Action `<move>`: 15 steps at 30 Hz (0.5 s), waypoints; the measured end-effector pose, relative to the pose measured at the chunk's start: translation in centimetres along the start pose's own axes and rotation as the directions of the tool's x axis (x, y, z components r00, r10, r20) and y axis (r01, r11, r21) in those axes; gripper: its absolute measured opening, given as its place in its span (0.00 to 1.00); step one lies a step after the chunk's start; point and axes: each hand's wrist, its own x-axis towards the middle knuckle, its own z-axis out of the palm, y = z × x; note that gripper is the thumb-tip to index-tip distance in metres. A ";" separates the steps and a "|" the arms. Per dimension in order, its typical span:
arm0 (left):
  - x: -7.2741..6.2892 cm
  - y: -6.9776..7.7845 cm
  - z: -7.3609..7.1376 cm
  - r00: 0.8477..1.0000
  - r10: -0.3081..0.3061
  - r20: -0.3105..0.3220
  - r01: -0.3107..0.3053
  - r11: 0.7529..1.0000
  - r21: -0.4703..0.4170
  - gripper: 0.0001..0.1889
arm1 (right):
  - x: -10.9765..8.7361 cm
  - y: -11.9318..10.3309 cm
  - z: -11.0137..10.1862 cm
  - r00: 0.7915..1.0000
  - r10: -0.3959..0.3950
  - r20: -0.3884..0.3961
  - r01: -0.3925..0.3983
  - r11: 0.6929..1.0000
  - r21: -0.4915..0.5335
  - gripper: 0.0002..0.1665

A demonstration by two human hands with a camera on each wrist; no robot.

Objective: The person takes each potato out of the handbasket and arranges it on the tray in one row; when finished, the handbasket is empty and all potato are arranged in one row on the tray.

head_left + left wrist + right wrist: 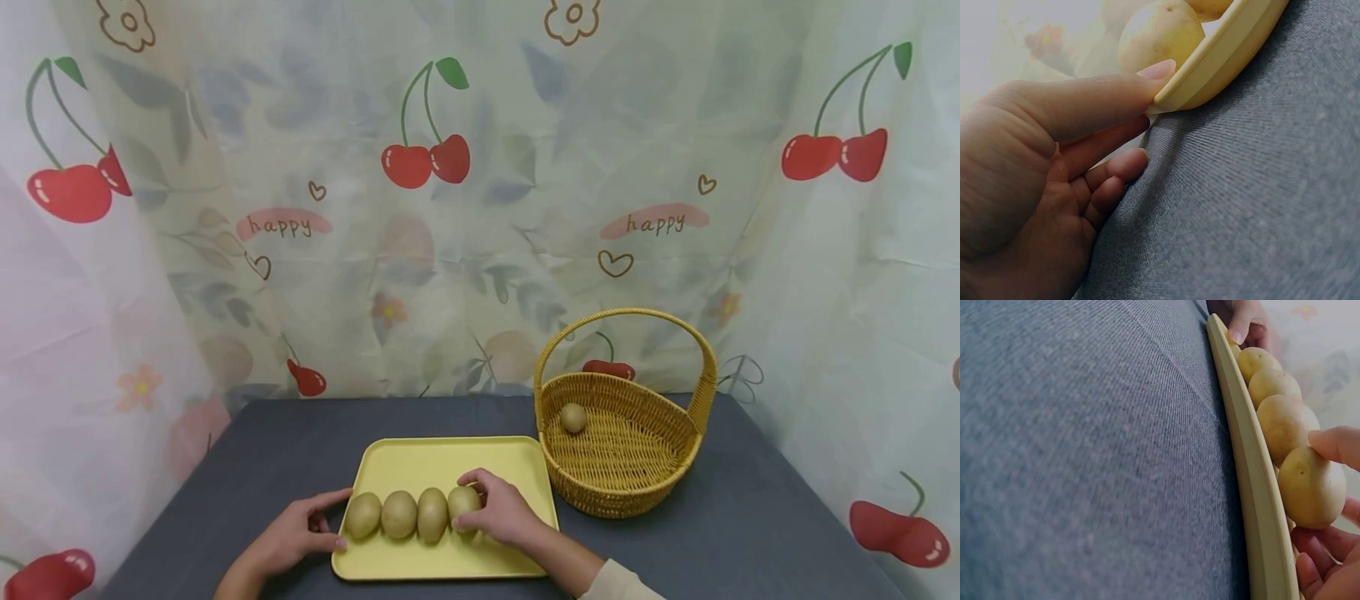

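Several potatoes stand in a row across a yellow tray (442, 567). My right hand (506, 508) grips the rightmost potato (463, 502) between thumb and fingers; in the right wrist view this potato (1311, 487) sits between the thumb above and the fingers below. Beside it on the left is another potato (432, 515), close against it. At the tray's left edge my left hand (288, 533) holds the rim with thumb and index finger, next to the leftmost potato (364, 515). In the left wrist view the thumb (1100, 100) lies over the tray's rim (1210, 62), other fingers loosely curled.
A wicker basket (622, 492) with a tall arched handle stands right of the tray, close to its back right corner. One potato (573, 418) lies inside, at the basket's left side. A dark grey cloth (300, 433) covers the table, and a printed curtain (480, 317) hangs behind.
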 end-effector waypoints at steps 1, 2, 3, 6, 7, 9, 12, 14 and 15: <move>0.0 0.0 0.0 1.000 0.000 0.000 0.000 1.000 0.001 0.38 | 0.0 0.0 -0.1 1.000 -0.003 0.003 0.003 1.000 -0.002 0.30; 0.0 0.1 0.0 1.000 0.001 -0.002 -0.001 1.000 0.004 0.38 | 0.0 0.0 -0.1 1.000 -0.005 0.006 0.005 1.000 -0.002 0.30; 0.0 0.1 0.0 1.000 0.004 -0.003 -0.004 1.000 0.006 0.38 | 0.0 0.0 -0.2 1.000 -0.009 0.011 0.009 1.000 -0.002 0.30; 0.0 0.2 0.0 1.000 0.007 -0.004 -0.007 1.000 0.015 0.39 | 0.0 0.1 -0.4 0.999 -0.025 0.027 0.026 1.000 -0.013 0.32; 0.0 0.2 0.0 1.000 0.007 -0.005 -0.007 1.000 0.018 0.39 | -0.1 0.1 -0.4 0.999 -0.031 0.030 0.032 0.999 -0.023 0.32; 0.0 0.2 0.0 1.000 0.006 -0.006 -0.006 1.000 0.018 0.39 | -0.1 0.1 -0.5 0.998 -0.045 0.034 0.046 0.998 -0.036 0.33; 0.0 0.1 0.0 1.000 0.002 -0.005 -0.002 1.000 0.013 0.39 | -0.3 0.2 -0.4 0.998 -0.054 0.025 0.056 0.997 -0.050 0.33; 0.0 0.0 0.0 1.000 0.000 -0.004 0.000 1.000 0.011 0.38 | -0.3 0.2 -0.3 0.998 -0.055 0.017 0.056 0.997 -0.048 0.33; 0.0 0.0 0.0 1.000 -0.001 -0.003 0.001 1.000 0.010 0.38 | -0.4 0.1 -0.3 0.999 -0.052 0.012 0.053 0.998 -0.046 0.33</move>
